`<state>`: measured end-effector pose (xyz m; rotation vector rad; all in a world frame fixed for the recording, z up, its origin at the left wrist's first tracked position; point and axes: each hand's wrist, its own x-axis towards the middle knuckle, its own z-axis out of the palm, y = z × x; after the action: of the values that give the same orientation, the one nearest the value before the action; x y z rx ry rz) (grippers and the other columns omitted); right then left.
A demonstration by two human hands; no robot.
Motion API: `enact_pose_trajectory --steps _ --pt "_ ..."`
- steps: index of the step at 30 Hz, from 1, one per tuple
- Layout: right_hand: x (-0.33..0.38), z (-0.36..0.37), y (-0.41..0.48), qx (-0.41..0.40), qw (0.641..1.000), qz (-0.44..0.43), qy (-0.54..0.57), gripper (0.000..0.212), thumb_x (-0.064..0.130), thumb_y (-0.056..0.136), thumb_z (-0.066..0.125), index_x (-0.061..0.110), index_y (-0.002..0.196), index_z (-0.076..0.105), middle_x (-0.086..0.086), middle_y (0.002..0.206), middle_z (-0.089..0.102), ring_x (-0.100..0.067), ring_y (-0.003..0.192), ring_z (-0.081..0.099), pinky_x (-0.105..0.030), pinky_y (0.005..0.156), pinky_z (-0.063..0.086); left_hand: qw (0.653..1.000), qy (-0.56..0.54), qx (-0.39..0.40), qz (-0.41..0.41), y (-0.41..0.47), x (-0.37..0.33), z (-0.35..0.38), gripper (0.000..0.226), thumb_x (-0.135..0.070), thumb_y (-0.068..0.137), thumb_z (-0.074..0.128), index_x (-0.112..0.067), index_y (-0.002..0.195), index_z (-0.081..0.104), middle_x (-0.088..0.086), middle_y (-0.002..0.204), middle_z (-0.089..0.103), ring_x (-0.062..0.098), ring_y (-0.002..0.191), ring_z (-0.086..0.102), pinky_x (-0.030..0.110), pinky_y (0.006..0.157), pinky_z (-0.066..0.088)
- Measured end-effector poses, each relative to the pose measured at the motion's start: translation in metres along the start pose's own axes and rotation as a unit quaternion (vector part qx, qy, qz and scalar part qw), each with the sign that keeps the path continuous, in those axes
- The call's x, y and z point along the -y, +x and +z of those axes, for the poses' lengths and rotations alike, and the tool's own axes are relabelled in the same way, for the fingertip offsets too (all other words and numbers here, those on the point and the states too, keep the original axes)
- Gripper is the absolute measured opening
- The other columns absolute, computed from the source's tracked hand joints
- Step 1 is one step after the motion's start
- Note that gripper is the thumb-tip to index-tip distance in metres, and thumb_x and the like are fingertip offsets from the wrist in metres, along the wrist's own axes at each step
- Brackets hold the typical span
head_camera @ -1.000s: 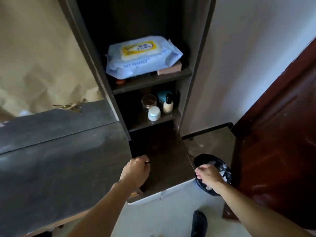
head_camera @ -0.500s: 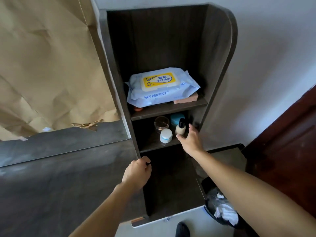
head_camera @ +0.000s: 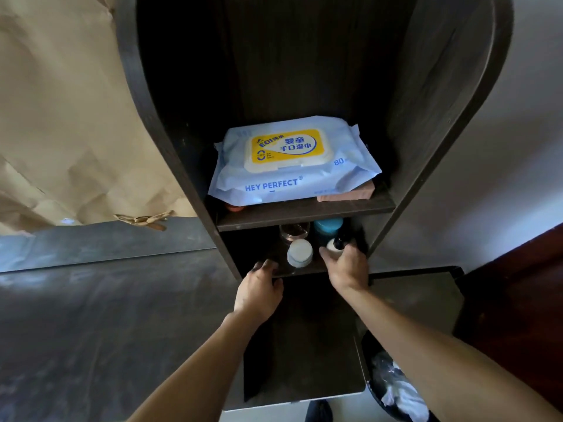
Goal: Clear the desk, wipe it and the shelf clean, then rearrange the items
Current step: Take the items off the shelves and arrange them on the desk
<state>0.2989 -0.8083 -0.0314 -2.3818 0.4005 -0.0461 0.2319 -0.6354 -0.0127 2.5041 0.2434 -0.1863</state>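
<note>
The right hand (head_camera: 345, 266) has reached into the lower compartment of the shelf (head_camera: 304, 213) and now grasps the small bottle (head_camera: 333, 245) with the black cap, thumb on its left side and fingers curled round its right. Half a second ago that hand was spread open just short of the bottle, and a second ago it was down at the bin (head_camera: 393, 388). The bottle stands upright on the lower board, at the hand's fingertips. Just left of the thumb sits the white-lidded jar (head_camera: 300, 253). Beyond the hand, further back, are a glass jar (head_camera: 294, 232) and a teal jar (head_camera: 328, 226); none of the three has moved.

The left hand (head_camera: 259, 287) has risen from the bench (head_camera: 106, 315) corner to the front lip of the lower board, left of the white-lidded jar. Its fingers bend over the lip, but blur hides whether they grip it.

Above both hands, on the upper board, the pack of wet wipes (head_camera: 292, 159) lies flat as before, with a pink box (head_camera: 347, 194) under its right end. The bin sits below the right forearm, with crumpled white material inside.
</note>
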Motion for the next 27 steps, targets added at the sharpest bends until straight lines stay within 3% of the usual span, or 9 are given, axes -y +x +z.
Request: enact_pose_trajectory --steps 3,6,8,10,15,19,23,27 --pt "-0.028 -0.011 -0.018 0.016 0.993 -0.070 0.090 0.034 0.040 0.080 0.070 0.008 0.091 0.063 -0.004 0.083 0.069 -0.020 0.078 0.067 -0.028 0.065 0.051 1.000 0.010 -0.015 0.013 0.021 -0.019 0.012 0.059 -0.022 0.079 0.066 -0.015 0.133 0.045 0.007 0.126 0.052 0.027 0.116 0.051 0.038 0.090 0.047" --pt "-0.062 -0.022 -0.031 0.063 0.984 -0.079 0.149 0.023 0.037 0.078 0.072 0.017 0.081 0.061 0.007 0.071 0.067 -0.004 0.068 0.064 -0.020 0.060 0.048 0.999 0.021 -0.024 -0.002 0.039 -0.032 0.029 0.070 -0.031 0.074 0.074 -0.013 0.132 0.041 0.009 0.126 0.050 0.028 0.117 0.048 0.038 0.094 0.042" --pt "-0.085 -0.028 -0.037 0.084 0.982 -0.076 0.148 0.022 0.034 0.077 0.073 0.021 0.071 0.056 0.009 0.062 0.062 -0.003 0.062 0.061 -0.016 0.058 0.042 0.998 0.019 -0.040 -0.044 0.047 -0.039 0.040 0.073 -0.040 0.073 0.075 -0.011 0.130 0.040 0.009 0.127 0.051 0.027 0.119 0.045 0.038 0.097 0.039" --pt "-0.106 -0.031 -0.041 0.096 0.984 -0.069 0.137 0.027 0.041 0.075 0.070 0.028 0.067 0.049 0.010 0.059 0.057 -0.004 0.059 0.058 -0.020 0.058 0.044 0.994 0.033 -0.068 -0.080 0.053 -0.043 0.051 0.074 -0.045 0.072 0.075 -0.009 0.127 0.041 0.009 0.126 0.052 0.027 0.119 0.044 0.038 0.098 0.036" --pt "-0.139 -0.039 -0.046 0.092 0.992 -0.027 0.080 0.024 0.036 0.074 0.074 0.022 0.073 0.054 0.007 0.067 0.061 -0.009 0.065 0.061 -0.029 0.063 0.049 0.988 -0.004 -0.144 -0.058 0.054 -0.042 0.059 0.065 -0.034 0.069 0.079 -0.003 0.118 0.048 0.017 0.114 0.057 0.034 0.108 0.048 0.042 0.090 0.039" --pt "-0.128 -0.039 -0.053 0.113 0.990 -0.035 0.070 0.028 0.039 0.072 0.069 0.023 0.070 0.046 0.009 0.063 0.055 -0.008 0.059 0.056 -0.025 0.058 0.045 0.982 -0.118 -0.149 -0.006 0.036 -0.037 0.040 0.058 -0.022 0.066 0.083 -0.004 0.107 0.046 0.016 0.102 0.061 0.032 0.093 0.058 0.036 0.075 0.048" --pt "-0.097 -0.025 -0.069 0.162 0.981 -0.074 0.074 0.038 0.025 0.065 0.065 0.026 0.055 0.028 0.010 0.045 0.032 -0.004 0.043 0.032 -0.024 0.047 0.030 0.986 -0.119 -0.118 0.025 0.001 -0.014 0.012 0.055 -0.016 0.064 0.080 -0.009 0.104 0.044 0.006 0.103 0.055 0.023 0.088 0.056 0.033 0.073 0.046" --pt "-0.059 0.004 -0.097 0.208 0.975 -0.076 0.025 0.026 0.028 0.065 0.067 0.031 0.066 0.041 0.010 0.055 0.051 -0.008 0.053 0.051 -0.024 0.052 0.038 0.988 -0.088 -0.130 -0.003 -0.051 0.040 -0.019 0.049 -0.018 0.068 0.075 -0.012 0.106 0.045 0.001 0.101 0.051 0.022 0.082 0.054 0.030 0.068 0.041"
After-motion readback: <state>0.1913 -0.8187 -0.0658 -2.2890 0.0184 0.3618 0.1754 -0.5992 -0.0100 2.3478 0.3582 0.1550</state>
